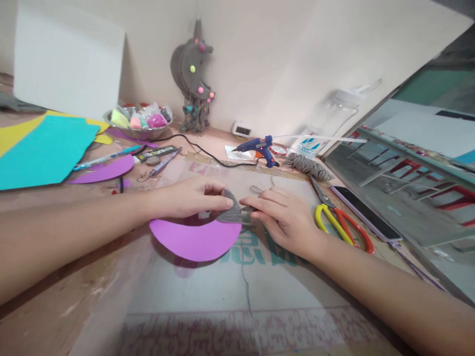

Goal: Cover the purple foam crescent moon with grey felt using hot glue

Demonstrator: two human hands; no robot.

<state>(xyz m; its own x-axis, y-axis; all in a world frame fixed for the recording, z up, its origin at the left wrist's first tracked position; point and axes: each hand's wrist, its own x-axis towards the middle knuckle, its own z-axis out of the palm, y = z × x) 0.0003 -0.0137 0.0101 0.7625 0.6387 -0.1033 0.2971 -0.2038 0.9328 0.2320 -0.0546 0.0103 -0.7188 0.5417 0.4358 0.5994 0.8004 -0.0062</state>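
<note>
A purple paper crescent [196, 240] lies on the table in front of me, its right tip wrapped in grey yarn [230, 212]. My left hand [189, 197] presses down on the crescent and pinches the wrapped tip with thumb and fingers. My right hand [282, 212] holds the strand of grey yarn just right of the tip, fingers nearly touching the left hand's. A thin grey strand [245, 282] trails from the tip toward me across the table.
Yellow-and-red scissors [343, 222] and a phone [365, 212] lie to the right. Behind are a blue glue gun [258, 147], a yarn bundle [308, 165], a bowl of pompoms [139, 121], coloured paper sheets [40, 148], another purple crescent [106, 170] and a finished moon hanging [195, 74].
</note>
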